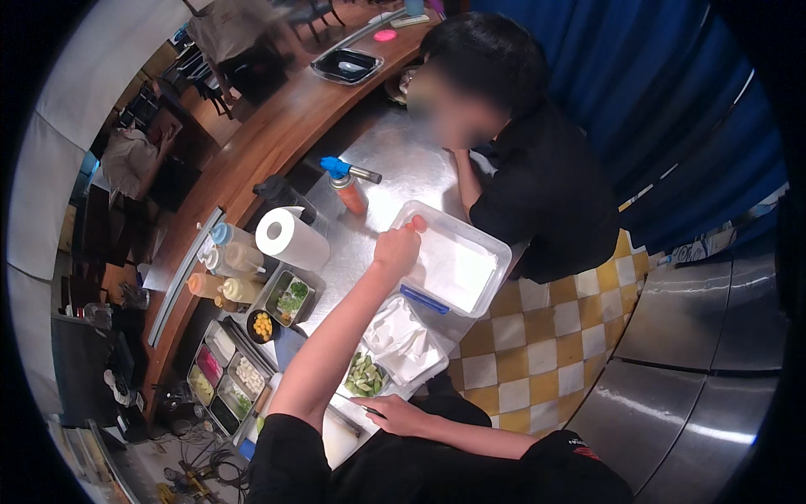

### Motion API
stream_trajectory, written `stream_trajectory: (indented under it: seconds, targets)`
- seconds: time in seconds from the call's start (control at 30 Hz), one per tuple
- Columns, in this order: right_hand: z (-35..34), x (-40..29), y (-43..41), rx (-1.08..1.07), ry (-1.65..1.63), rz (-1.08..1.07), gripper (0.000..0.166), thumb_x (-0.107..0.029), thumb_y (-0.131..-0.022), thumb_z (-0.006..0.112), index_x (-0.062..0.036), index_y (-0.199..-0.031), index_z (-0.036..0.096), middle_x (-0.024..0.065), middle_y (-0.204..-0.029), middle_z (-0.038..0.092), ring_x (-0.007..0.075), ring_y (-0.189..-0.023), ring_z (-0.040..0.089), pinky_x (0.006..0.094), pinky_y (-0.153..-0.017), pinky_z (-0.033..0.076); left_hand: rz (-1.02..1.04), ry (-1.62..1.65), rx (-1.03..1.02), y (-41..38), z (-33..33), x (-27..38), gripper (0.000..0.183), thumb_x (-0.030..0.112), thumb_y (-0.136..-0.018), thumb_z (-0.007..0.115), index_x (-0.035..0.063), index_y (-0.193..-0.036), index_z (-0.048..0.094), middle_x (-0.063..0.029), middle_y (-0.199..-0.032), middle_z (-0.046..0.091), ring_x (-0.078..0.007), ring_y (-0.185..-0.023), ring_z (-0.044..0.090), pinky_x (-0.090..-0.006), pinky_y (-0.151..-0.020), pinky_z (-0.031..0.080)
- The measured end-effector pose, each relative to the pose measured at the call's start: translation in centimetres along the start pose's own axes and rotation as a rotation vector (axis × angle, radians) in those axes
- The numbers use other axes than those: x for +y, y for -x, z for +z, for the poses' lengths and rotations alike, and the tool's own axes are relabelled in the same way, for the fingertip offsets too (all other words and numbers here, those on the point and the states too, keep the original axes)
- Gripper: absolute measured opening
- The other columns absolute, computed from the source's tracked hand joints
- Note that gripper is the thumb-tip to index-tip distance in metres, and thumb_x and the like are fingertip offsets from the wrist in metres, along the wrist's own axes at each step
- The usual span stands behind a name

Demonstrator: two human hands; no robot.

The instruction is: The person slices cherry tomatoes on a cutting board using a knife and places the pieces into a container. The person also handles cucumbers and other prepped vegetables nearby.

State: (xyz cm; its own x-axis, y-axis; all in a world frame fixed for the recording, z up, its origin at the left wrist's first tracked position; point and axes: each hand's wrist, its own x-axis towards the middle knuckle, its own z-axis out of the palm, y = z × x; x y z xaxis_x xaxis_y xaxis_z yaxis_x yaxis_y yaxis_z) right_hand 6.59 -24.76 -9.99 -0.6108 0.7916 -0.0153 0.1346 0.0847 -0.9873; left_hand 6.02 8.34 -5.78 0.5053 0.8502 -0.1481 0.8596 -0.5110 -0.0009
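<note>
My left hand (399,251) reaches over the near left edge of a clear plastic container (494,277) with a white lining. Its fingers are closed on a small orange-red piece of food (418,222), whose kind I cannot tell. Closer to my body, my right hand (398,416) grips a thin tool with a dark handle (371,411), apparently a knife; its tip is hard to make out. Beside that hand lie cut green vegetable pieces (365,375) and a tub holding crumpled white cloth or paper (403,331). A white cutting board (337,435) is partly hidden below my left arm.
A blowtorch on a gas can (349,189), a paper towel roll (293,238) and squeeze bottles (242,257) stand on the steel counter. Metal trays of toppings (220,343) and a bowl of yellow pieces (262,326) are at left. A person (541,183) leans over the far right side.
</note>
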Motion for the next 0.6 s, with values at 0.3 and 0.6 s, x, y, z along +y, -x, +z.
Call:
stream_trajectory:
  seconds: [0.3,0.6]
  targets:
    - [-1.9,-1.2,0.0,-0.005,-0.051,0.029,0.054,-0.012,-0.101,0.063,-0.0145,-0.155,0.054,0.0280,-0.094,0.071,0.0469,-0.089,0.071,0.0554,-0.083,0.055,-0.215,-0.390,-0.451,-2.4,1.6,3.4,0.019,0.020,-0.086,0.074,0.0172,-0.103,0.082,0.0043,-0.087,0.075,-0.0162,-0.072,0.076,-0.0338,-0.044,0.042]
    - [-1.3,-1.0,-1.0,0.031,-0.047,-0.046,0.055,-0.013,-0.102,0.063,-0.0149,-0.156,0.053,0.0309,-0.098,0.071,0.0477,-0.093,0.070,0.0560,-0.091,0.055,-0.295,-0.184,-0.384,-2.0,1.2,2.8,0.076,0.035,-0.076,0.083,0.0086,-0.144,0.062,0.0021,-0.111,0.076,-0.0154,-0.083,0.078,-0.0338,-0.045,0.050]
